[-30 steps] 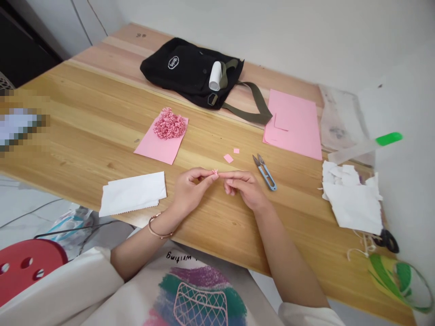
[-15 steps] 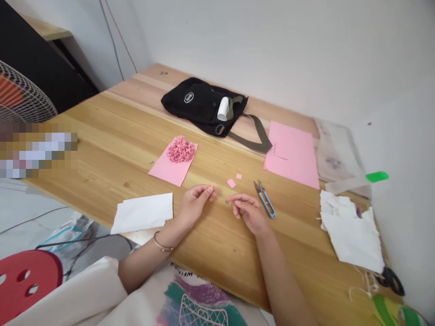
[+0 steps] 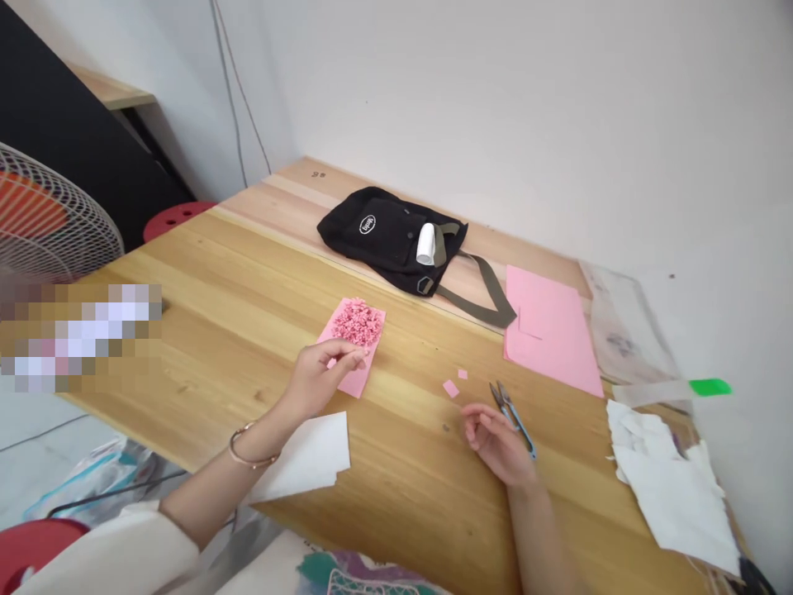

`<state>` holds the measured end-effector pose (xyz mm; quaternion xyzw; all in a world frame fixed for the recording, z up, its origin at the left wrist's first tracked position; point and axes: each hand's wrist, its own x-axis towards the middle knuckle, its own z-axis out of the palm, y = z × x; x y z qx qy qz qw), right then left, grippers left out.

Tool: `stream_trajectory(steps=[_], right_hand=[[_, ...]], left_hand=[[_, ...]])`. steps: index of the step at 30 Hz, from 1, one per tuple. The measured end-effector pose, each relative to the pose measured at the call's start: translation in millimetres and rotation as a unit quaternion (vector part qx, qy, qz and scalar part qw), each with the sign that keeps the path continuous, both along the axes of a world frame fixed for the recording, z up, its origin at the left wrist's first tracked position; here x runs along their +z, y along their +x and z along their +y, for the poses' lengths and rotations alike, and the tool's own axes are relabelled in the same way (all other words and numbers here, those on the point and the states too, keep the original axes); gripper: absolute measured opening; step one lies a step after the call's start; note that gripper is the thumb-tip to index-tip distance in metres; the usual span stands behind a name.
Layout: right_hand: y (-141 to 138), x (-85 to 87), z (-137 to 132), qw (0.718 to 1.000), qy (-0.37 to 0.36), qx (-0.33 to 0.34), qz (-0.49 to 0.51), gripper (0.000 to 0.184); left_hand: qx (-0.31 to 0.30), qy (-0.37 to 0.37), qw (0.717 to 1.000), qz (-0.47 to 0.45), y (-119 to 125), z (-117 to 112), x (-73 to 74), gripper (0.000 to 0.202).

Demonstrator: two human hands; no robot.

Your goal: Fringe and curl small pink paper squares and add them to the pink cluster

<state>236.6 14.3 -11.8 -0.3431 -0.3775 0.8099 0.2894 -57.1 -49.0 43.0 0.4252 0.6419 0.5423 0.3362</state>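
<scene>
My left hand (image 3: 325, 376) is over the lower part of a pink paper sheet (image 3: 353, 383), thumb and fingertips pinched together. Whatever is between them is too small to make out. Just beyond the fingertips, a heap of small pink curled pieces (image 3: 358, 322) lies on that sheet. My right hand (image 3: 499, 442) hovers low over the table, fingers loosely bent and apart, with nothing visible in it. Two small pink paper squares (image 3: 450, 388) lie ahead of its fingertips. Blue-handled thread snips (image 3: 519, 421) rest beside it, partly hidden behind the hand.
A black bag (image 3: 390, 240) with a white roll (image 3: 426, 244) on it lies at the back. Larger pink sheets (image 3: 551, 339) are at the right, with crumpled white cloth (image 3: 675, 487) nearer. Folded white paper (image 3: 310, 459) lies under my left forearm. A fan (image 3: 55, 215) stands at the left.
My left hand has moved from the middle of the table, left to the pink heap, still pinched. My right hand stays near the snips. The whole view has shifted slightly.
</scene>
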Motion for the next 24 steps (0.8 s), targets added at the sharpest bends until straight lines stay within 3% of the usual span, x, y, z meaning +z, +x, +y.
stream_trajectory(steps=[6, 10, 16, 24], right_hand=[[-0.3, 0.8, 3.5, 1.000, -0.020, 0.001, -0.005, 0.022], [0.2, 0.0, 4.1, 1.000, -0.012, -0.011, -0.011, 0.023], [-1.2, 3.9, 2.7, 0.998, 0.014, -0.013, -0.059, 0.023], [-3.3, 10.7, 1.0, 0.996, 0.026, -0.002, -0.082, 0.028]], left_hand=[[-0.017, -0.039, 0.999, 0.013, -44.0, 24.2, -4.5, 0.013], [0.023, -0.012, 1.000, 0.004, -58.5, 35.1, -14.6, 0.011], [0.066, -0.004, 0.989, -0.132, -63.1, 34.0, -28.5, 0.022], [0.042, 0.019, 0.981, -0.187, -60.7, 33.4, -32.8, 0.021]])
